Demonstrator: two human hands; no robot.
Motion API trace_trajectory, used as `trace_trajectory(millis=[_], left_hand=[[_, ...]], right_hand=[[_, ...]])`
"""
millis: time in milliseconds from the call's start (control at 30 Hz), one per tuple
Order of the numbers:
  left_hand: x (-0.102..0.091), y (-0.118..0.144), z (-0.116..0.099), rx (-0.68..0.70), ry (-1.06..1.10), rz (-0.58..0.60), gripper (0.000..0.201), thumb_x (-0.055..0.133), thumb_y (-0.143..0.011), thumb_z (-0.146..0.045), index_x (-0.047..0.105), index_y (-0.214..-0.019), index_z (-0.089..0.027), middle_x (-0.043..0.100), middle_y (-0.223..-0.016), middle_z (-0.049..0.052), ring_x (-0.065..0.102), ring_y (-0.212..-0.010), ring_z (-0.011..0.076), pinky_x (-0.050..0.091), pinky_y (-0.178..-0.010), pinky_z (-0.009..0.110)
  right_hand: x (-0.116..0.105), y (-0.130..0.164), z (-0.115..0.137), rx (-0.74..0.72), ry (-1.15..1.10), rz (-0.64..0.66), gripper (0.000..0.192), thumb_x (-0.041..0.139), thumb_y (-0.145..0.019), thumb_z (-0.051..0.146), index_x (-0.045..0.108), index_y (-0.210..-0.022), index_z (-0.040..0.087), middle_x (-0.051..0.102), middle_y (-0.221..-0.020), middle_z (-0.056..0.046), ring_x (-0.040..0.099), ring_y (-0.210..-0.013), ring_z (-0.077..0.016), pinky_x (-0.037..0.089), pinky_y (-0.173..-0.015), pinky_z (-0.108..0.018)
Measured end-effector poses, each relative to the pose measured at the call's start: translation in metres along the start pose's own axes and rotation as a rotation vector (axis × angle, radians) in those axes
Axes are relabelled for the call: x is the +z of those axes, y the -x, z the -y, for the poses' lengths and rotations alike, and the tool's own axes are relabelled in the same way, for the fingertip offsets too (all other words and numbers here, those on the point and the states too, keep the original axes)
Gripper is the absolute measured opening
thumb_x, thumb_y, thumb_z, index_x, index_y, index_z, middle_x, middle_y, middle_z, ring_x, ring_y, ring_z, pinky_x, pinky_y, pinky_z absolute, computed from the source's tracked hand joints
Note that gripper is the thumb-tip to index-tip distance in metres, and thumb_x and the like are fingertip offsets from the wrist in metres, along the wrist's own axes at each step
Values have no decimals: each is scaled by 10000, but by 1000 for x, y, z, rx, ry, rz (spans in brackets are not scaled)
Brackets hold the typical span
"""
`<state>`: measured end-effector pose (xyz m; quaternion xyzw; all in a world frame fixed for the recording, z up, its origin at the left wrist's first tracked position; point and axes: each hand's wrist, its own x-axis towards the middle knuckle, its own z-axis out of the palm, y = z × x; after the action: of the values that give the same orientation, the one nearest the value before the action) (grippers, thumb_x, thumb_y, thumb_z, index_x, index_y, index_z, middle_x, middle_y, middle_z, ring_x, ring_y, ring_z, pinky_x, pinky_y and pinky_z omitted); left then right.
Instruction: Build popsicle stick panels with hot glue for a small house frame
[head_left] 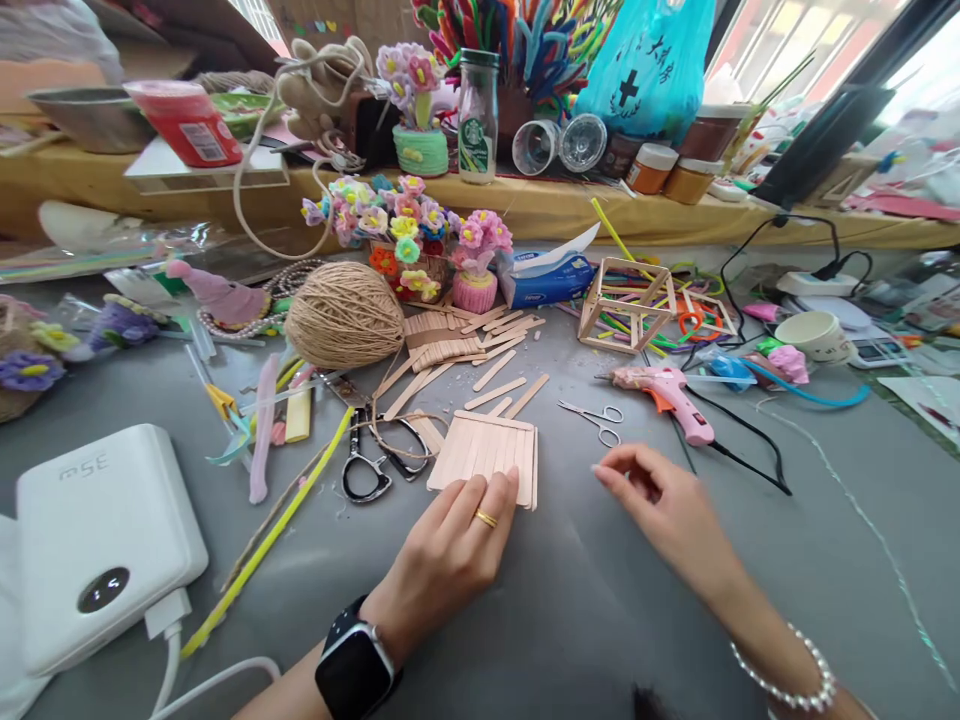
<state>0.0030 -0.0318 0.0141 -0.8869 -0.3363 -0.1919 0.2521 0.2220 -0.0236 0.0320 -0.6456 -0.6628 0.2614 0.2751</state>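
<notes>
My left hand [469,530] rests on a panel of craft sticks [480,445], fingers close together and pressing its near edge against the table. Side by side, the sticks form a flat square with a crosswise stick along the far edge. To the right, my right hand [660,510] hovers above the table with loosely curled fingers; nothing shows in it. Beyond that hand lie small scissors [600,418] and a pink hot glue gun [671,395] with its nozzle pointing left. Loose craft sticks [495,370] are scattered behind the panel.
Black-handled scissors [367,475] lie left of the panel, near a twine ball [345,315]. A white power bank [112,545] occupies the left. An open stick frame [626,310] stands behind the glue gun, whose black cord [765,480] loops right. Pipe-cleaner flowers [405,225] line the back.
</notes>
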Motion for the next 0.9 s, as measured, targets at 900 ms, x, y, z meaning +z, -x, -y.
trace_trajectory(millis=[900], left_hand=[[24,6,33,-104,389,446,607,369,-827,-488,183,-1351,-244,159,-1436,82,137,-1302,248,141,-1040,470]], right_hand=[[24,-16,-25,-517,337,298,784,522,-715,548,251,-1341,160,250,-1399,-99,106,-1299,-252,249,-1024,-450]])
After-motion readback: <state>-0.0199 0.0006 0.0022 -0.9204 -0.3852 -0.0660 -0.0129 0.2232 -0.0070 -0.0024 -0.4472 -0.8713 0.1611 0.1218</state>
